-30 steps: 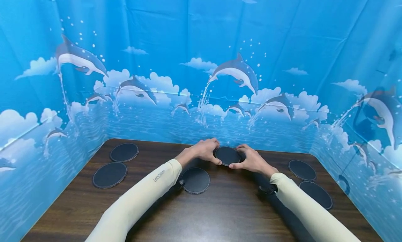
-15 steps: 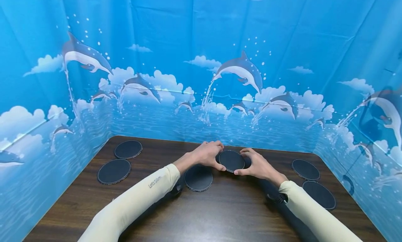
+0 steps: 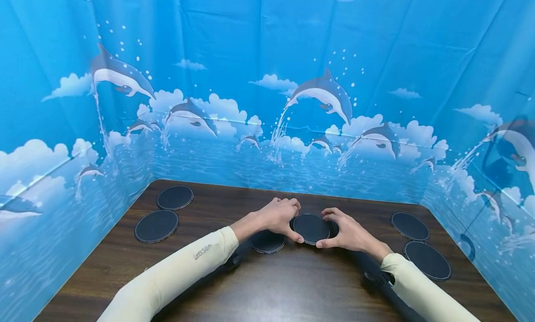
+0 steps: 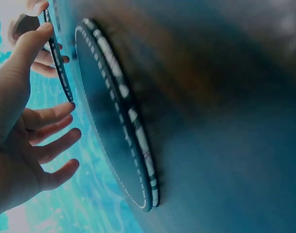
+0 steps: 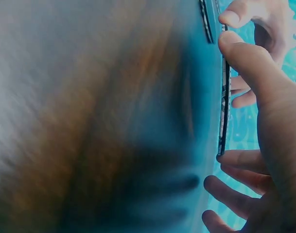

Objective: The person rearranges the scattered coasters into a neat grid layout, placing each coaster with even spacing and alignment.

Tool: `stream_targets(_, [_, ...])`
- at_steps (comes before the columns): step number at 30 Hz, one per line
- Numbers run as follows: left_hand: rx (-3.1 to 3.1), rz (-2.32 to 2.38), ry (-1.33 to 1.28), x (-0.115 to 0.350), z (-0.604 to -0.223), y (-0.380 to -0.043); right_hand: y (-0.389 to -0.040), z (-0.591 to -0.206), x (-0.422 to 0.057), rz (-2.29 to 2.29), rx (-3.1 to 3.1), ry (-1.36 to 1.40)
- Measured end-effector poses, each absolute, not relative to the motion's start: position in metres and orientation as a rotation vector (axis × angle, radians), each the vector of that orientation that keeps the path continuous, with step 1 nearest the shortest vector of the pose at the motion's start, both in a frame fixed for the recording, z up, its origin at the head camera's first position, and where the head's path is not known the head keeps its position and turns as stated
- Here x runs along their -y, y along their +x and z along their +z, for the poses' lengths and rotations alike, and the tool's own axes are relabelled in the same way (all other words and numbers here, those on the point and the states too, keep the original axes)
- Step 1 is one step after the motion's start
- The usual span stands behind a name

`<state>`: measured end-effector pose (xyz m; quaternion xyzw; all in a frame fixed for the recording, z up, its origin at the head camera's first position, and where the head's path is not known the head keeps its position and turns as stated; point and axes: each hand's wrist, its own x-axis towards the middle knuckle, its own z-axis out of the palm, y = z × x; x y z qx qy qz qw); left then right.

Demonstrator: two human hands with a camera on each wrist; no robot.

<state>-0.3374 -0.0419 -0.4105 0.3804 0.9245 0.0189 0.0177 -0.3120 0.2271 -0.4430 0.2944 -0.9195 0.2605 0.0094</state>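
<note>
A round black coaster-like disc (image 3: 311,228), its thin rim marked with white stitching, is held between my two hands. My left hand (image 3: 279,217) grips its left side, thumb at the near edge and index fingertip at the far edge. From the right, my right hand (image 3: 347,230) grips the same disc by thumb and fingertips. The left wrist view shows the held disc (image 4: 58,58) raised off the table, other fingers spread free. Just beneath my left hand lies another black disc (image 3: 267,242), partly covered by that hand.
On the dark wood table (image 3: 288,285), two black discs lie at the left, a far one (image 3: 175,198) and a nearer one (image 3: 156,226). Two more lie at the right, one far (image 3: 410,226) and one nearer (image 3: 427,260). A blue dolphin-print curtain (image 3: 234,57) surrounds the table's back and sides.
Both hands have brought the held disc nearer to me and slightly to the right, away from the back edge. The view has shifted a little; the other discs stay put.
</note>
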Motion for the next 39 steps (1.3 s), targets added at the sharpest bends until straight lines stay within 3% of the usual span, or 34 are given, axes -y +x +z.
stream_targets(23, [-2.884,-0.16,1.13,0.042,-0.423,-0.323,-0.296,-0.449,-0.22,0.709,2.896,0.965])
stream_targets(39, [-2.846,-0.048,1.105,0.05,-0.422,-0.322,-0.289,-0.451,-0.214,0.67,2.889,0.949])
